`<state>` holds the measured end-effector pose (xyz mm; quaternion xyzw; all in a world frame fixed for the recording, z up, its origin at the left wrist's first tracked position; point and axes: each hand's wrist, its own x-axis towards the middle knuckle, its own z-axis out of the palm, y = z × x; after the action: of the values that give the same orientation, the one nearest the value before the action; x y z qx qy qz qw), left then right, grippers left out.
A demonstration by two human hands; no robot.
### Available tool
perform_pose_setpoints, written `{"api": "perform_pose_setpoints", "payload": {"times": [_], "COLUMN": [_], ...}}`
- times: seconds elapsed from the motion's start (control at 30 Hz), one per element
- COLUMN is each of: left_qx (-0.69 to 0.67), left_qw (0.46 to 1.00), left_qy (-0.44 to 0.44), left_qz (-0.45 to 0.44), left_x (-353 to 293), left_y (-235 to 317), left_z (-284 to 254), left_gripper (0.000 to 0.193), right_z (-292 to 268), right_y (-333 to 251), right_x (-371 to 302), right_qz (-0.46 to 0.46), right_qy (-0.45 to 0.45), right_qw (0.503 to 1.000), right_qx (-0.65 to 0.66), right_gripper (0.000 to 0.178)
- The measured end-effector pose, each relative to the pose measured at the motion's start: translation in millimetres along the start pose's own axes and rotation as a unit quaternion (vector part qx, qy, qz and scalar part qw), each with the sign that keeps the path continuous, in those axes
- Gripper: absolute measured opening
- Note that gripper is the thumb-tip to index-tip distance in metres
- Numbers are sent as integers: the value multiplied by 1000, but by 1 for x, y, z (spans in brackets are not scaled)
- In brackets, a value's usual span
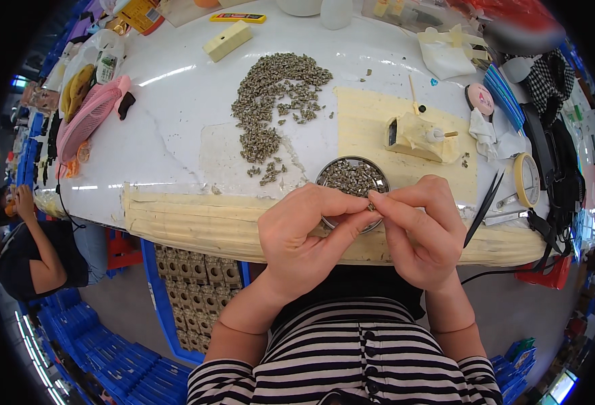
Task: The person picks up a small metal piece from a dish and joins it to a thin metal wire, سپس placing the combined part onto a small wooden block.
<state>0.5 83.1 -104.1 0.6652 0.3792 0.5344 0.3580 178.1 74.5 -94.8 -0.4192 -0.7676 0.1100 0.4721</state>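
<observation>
Over the near edge of a round metal dish [386, 177], my left hand [304, 236] and my right hand [427, 233] meet, thumbs and forefingers pinched together. Between the fingertips is a small metal part [371, 207], mostly covered by them, so its exact kind does not show. The dish holds many small metal parts [353, 177] of similar colour. Beyond it, a large curved heap of small metal parts [257, 101] spreads over the white tabletop. A tape-wrapped block [419, 138] with a small nozzle on top stands right of the dish on a taped patch.
Black tweezers [484, 206], a roll of tape [527, 179] and a pink round case [479, 99] lie at the right. A cream block [228, 41] and yellow knife [237, 18] lie at the back. Below left, a blue crate [166, 314] holds metal parts. Another person [41, 250] sits far left.
</observation>
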Motion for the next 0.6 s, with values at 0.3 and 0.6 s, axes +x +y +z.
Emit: {"api": "perform_pose_setpoints", "payload": {"times": [0.3,0.6], "left_qx": [-23,-83], "left_qw": [1000,993], "left_qy": [-14,-62], "left_qz": [-16,-55], "left_x": [2,1], "left_y": [2,1], "left_z": [0,-6], "left_gripper": [14,11], "right_z": [0,-3], "right_y": [-2,0], "right_x": [1,1], "right_qz": [11,-13], "right_qy": [30,9], "right_qw": [999,1000], "right_qx": [-1,7], "right_gripper": [35,33]}}
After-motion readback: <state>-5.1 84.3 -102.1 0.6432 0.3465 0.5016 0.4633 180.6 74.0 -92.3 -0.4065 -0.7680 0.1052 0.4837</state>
